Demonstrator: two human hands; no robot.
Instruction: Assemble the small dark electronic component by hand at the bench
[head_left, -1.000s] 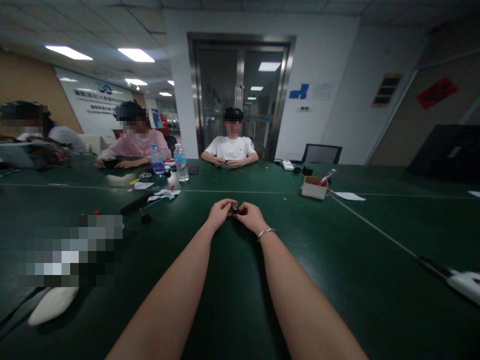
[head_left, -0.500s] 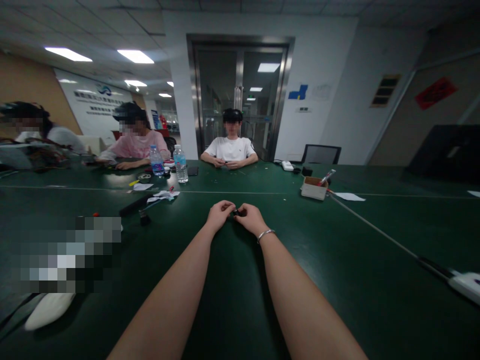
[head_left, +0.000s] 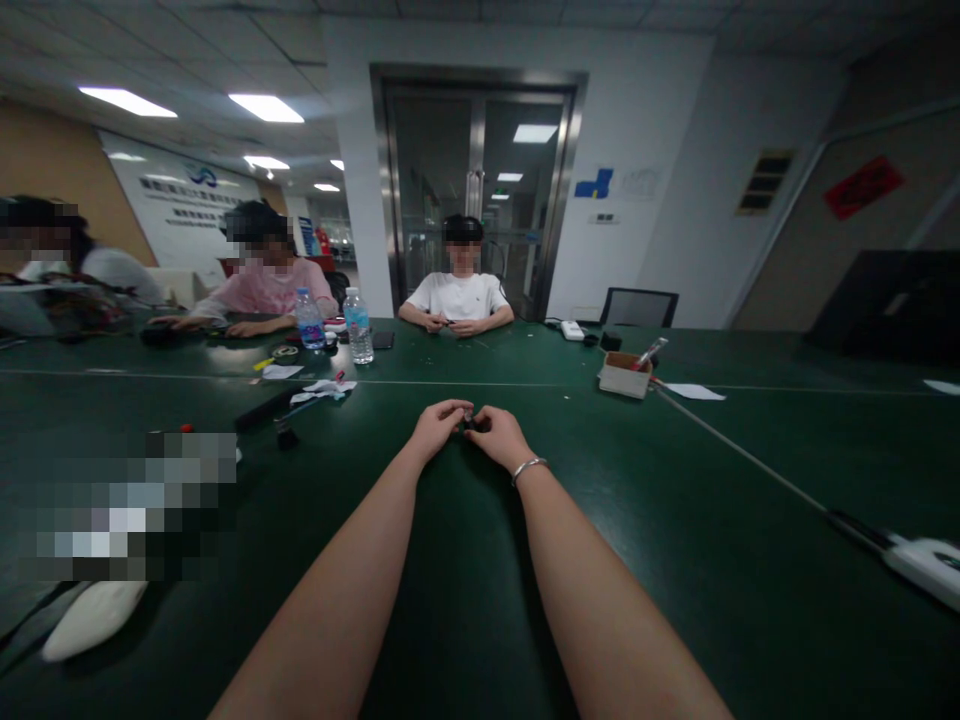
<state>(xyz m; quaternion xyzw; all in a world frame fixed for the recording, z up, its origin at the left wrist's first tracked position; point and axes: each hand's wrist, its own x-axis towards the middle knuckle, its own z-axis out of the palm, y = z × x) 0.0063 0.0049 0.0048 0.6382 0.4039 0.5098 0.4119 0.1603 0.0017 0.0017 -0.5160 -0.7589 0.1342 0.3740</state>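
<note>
Over the middle of the green table (head_left: pixel 630 480), my left hand (head_left: pixel 439 428) and my right hand (head_left: pixel 498 436) meet at the fingertips. Between them is a small dark object (head_left: pixel 469 420), mostly covered by the fingers and too small to name. The fingers of both hands are pinched together at it. A silver bracelet (head_left: pixel 528 468) circles my right wrist.
Ahead stand two water bottles (head_left: pixel 359 326) and a small box (head_left: pixel 625 375) with a pen-like item in it. Crumpled papers (head_left: pixel 324 390) and a black item (head_left: pixel 286 434) lie left. A white power strip (head_left: pixel 926 565) is right. Three people sit around the table.
A lighter, shinier part of the small object now shows between my fingertips. My hands have stayed almost in place. The whole view has shifted slightly.
</note>
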